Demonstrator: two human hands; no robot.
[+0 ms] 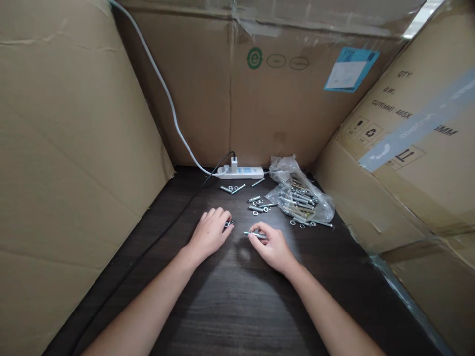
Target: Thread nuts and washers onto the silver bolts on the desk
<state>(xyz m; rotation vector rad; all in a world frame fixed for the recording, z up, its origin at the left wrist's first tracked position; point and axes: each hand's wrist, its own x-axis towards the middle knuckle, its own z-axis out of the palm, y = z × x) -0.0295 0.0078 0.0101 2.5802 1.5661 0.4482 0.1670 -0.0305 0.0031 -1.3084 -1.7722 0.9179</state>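
Note:
My right hand (272,248) pinches a silvery metal bolt (257,234) between thumb and fingers, holding it roughly level just above the dark table. To the left, my left hand (211,231) rests palm down with fingers bent and thumb apart. Small metal rings (230,222), which look like a washer and a nut, lie in the gap between its thumb and forefinger. The undersides of the left fingers are hidden. Beyond my hands, several loose bolts (256,208) lie with washers (255,213) and nuts around them.
A clear plastic bag (304,198) full of bolts lies at the back right. Further back stand a white power strip (243,172) with a plugged-in charger (234,164) and more bolts (238,189). A black cable (163,233) crosses the left side. Cardboard walls (193,99) enclose the table (222,306).

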